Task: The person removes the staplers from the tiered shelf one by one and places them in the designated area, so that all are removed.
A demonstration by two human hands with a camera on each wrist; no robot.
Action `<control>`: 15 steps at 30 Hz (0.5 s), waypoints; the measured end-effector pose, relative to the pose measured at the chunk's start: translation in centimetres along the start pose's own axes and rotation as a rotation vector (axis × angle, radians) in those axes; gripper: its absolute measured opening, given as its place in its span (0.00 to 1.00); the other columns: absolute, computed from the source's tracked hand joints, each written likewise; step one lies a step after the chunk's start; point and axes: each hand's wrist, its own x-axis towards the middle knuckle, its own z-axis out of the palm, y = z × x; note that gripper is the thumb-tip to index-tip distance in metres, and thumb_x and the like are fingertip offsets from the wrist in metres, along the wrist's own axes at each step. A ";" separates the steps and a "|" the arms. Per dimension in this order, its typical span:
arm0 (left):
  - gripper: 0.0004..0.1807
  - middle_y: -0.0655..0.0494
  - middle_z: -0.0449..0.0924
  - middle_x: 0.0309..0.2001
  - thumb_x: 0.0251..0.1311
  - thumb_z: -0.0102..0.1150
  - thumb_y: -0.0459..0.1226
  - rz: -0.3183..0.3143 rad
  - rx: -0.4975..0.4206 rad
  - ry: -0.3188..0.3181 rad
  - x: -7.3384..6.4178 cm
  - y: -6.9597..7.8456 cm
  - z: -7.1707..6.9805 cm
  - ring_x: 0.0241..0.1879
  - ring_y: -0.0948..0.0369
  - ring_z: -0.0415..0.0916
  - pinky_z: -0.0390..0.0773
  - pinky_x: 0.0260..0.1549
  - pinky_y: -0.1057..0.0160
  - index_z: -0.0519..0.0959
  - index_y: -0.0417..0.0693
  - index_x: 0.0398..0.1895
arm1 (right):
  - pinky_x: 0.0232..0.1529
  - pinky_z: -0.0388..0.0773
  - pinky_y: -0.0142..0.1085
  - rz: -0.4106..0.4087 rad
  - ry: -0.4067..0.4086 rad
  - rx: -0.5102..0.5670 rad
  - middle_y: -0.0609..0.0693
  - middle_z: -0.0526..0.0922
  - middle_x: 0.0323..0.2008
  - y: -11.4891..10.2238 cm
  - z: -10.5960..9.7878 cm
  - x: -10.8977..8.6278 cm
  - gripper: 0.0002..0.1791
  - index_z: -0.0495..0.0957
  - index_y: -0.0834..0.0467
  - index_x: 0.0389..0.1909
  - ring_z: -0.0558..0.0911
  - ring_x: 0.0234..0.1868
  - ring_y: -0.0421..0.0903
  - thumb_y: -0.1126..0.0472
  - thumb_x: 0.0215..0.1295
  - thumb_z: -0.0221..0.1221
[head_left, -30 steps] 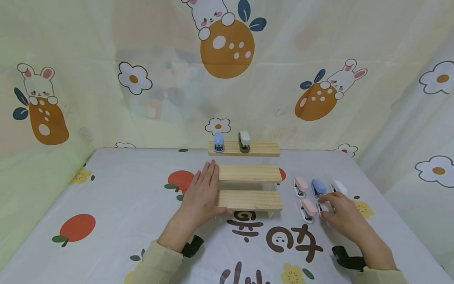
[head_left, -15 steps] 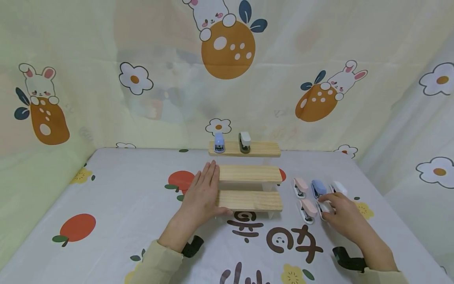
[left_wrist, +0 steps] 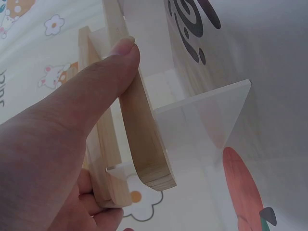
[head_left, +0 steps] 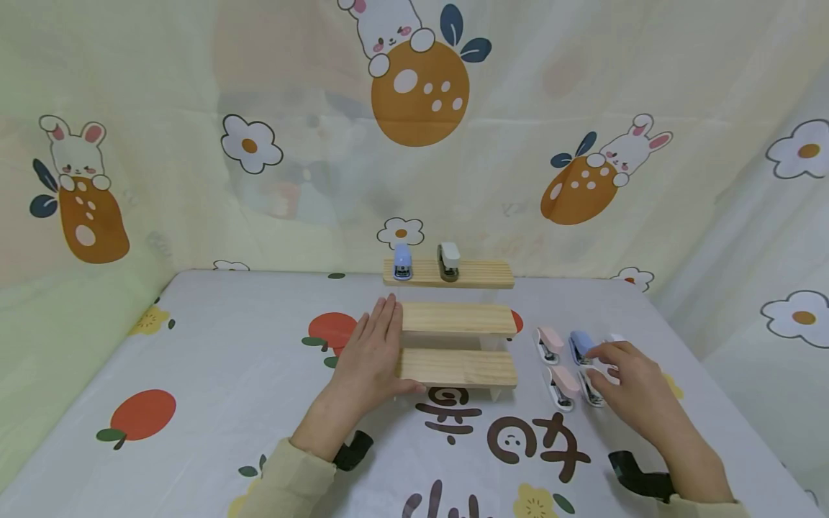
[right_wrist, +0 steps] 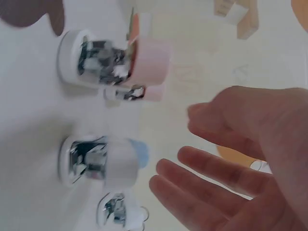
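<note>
My left hand [head_left: 368,363] grips the left end of a small tiered wooden rack [head_left: 456,368]; the left wrist view has its thumb on the front plank and curled fingers at the plank behind. Over a group of mini staplers on the right hovers my right hand [head_left: 637,388], thumb and fingers apart and holding nothing. Just below it is a white stapler [right_wrist: 121,163], clear of the fingers. Beside that stand two pink staplers [head_left: 565,385] and a blue stapler [head_left: 581,347]. Another white stapler [right_wrist: 134,217] is mostly hidden by the hand in the head view.
On the rack's top plank [head_left: 486,273] stand a light-blue stapler [head_left: 402,262] and a grey-and-dark stapler [head_left: 449,262]. Clear side panels [left_wrist: 207,115] support the planks. A printed cloth [head_left: 214,403] covers the table, and a patterned curtain [head_left: 311,194] hangs behind.
My right hand has lifted off the near white stapler, its fingers spreading, and the stapler stays on the table. The left hand keeps its place on the rack.
</note>
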 end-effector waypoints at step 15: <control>0.73 0.42 0.45 0.80 0.35 0.78 0.62 -0.003 -0.018 0.002 0.0 0.1 0.0 0.79 0.48 0.44 0.53 0.77 0.48 0.47 0.34 0.78 | 0.44 0.82 0.61 -0.110 0.129 0.012 0.64 0.79 0.49 -4.1 -2.0 1.9 0.11 0.81 0.64 0.46 0.82 0.45 0.64 0.69 0.62 0.62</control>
